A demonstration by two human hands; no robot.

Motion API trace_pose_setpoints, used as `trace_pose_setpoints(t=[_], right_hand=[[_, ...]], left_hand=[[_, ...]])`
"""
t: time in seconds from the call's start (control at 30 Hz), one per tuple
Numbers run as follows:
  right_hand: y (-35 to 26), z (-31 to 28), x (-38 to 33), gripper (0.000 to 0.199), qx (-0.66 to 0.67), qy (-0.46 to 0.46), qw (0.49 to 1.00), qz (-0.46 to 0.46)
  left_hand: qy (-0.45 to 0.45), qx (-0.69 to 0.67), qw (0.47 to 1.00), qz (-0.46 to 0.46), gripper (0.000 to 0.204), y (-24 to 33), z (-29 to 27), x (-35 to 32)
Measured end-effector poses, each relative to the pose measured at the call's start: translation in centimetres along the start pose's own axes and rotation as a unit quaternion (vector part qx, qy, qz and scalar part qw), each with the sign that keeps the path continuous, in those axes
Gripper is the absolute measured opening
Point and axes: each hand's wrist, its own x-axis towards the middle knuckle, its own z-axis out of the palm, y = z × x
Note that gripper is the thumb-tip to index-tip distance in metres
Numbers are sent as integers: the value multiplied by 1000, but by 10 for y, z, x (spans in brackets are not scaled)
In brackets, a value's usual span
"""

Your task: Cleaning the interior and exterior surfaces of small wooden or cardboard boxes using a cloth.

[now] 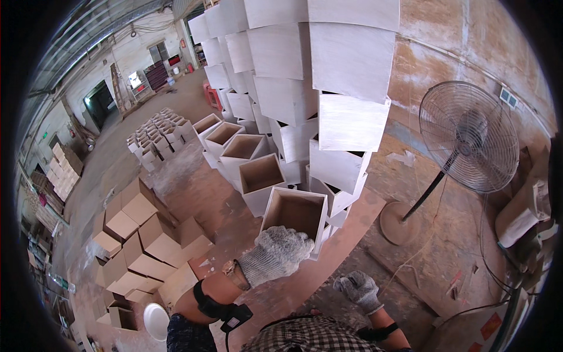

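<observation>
My left hand (pixel 282 251), in a grey knitted glove, grips the near rim of an open-topped white box (pixel 324 218) with a brown inside. The box stands at the near end of a row of similar boxes, beside a tall stack, and part of its front wall is hidden by the glove. Lower and to the right, my right hand (pixel 359 291) hangs apart from the boxes, also in a grey glove. Its fingers are curled in, and I see nothing held in them.
The tall stack of white boxes (pixel 352 58) rises straight ahead. A pedestal fan (pixel 463 146) stands at the right, near cables. Brown boxes (pixel 155 240) are piled at the left beside a white bowl (pixel 156 321). More boxes (pixel 155 138) stand farther back on the floor.
</observation>
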Motion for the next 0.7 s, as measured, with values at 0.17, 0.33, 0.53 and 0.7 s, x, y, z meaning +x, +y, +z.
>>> trace_pose_setpoints(t=[0.17, 0.33, 0.53, 0.7], right_hand=[[-1, -10, 2, 17, -32, -3, 998, 53], [5, -14, 3, 17, -21, 7, 998, 52], [10, -7, 7, 14, -9, -8, 1000, 27], [3, -1, 13, 15, 34, -28, 999, 27]], left_hand=[[-33, -41, 998, -36, 22, -2, 12, 20], [-33, -63, 995, -72, 17, -1, 17, 27], [-14, -12, 992, -125, 28, -3, 26, 38], [127, 6, 983, -132, 22, 0, 23, 41]])
